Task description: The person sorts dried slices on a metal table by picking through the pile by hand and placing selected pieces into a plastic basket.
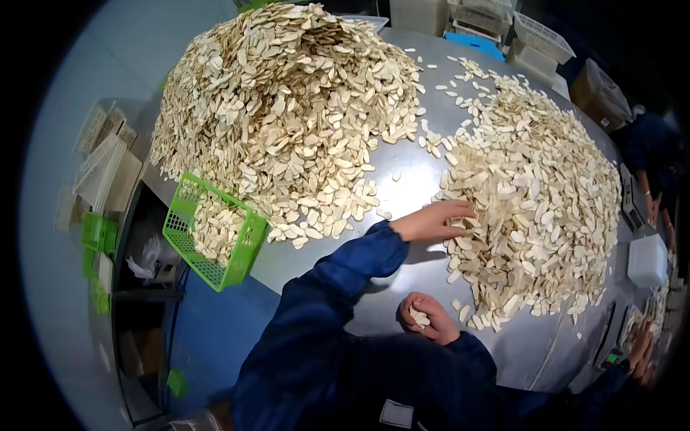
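Pale, flat oval dried slices lie in two heaps on a metal table (402, 159). My left hand (435, 221) reaches to the near-left edge of the right heap (532, 194). Its fingers are stretched out and apart, with the fingertips at the slices. Closer to my body, my right hand (429, 318) is curled palm up around a few slices (419, 317). The larger left heap (280, 108) rises high at the back left. What lies under my left fingertips is partly hidden.
A green plastic basket (257, 241) with slices in it tilts over the table's left edge. Clear bins (539, 47) and a blue lid (474, 45) stand at the back. Co-workers' hands (640, 352) and a white container (647, 260) are at the right.
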`<state>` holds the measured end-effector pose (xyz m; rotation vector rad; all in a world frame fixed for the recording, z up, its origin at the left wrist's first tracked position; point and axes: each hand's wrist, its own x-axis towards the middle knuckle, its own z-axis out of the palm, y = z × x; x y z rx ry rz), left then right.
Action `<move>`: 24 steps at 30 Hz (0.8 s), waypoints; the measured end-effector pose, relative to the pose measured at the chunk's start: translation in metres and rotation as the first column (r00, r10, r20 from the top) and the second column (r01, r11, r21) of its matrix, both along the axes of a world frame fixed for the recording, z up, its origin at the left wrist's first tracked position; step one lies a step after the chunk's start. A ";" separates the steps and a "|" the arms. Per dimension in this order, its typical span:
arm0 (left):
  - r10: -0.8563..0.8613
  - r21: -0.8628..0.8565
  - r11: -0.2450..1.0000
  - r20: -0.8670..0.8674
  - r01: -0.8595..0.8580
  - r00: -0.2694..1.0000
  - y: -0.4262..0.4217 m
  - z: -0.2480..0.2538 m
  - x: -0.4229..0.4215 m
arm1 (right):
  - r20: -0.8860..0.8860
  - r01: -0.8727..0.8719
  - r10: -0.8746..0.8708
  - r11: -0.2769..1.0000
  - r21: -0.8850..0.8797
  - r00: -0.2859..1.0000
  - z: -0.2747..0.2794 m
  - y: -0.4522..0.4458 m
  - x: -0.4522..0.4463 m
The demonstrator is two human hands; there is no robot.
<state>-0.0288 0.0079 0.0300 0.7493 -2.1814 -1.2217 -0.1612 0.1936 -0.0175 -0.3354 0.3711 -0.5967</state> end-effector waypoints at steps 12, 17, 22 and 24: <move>0.694 -0.315 0.718 0.388 -0.621 0.606 0.092 -0.025 0.156 | 0.153 -0.154 0.145 0.987 0.048 0.977 -0.011 -0.016 0.030; 0.742 -0.183 0.668 0.240 -0.722 0.626 0.110 -0.010 0.155 | 0.135 -0.142 0.133 0.988 0.059 0.982 -0.014 -0.012 0.024; 0.774 -0.065 0.607 0.273 -0.792 0.571 0.121 -0.015 0.155 | 0.068 -0.161 0.160 0.987 0.007 0.985 -0.012 -0.011 0.022; 0.743 -0.146 0.658 0.282 -0.739 0.607 0.129 -0.020 0.134 | 0.061 -0.163 0.162 0.987 0.013 0.985 -0.014 -0.011 0.023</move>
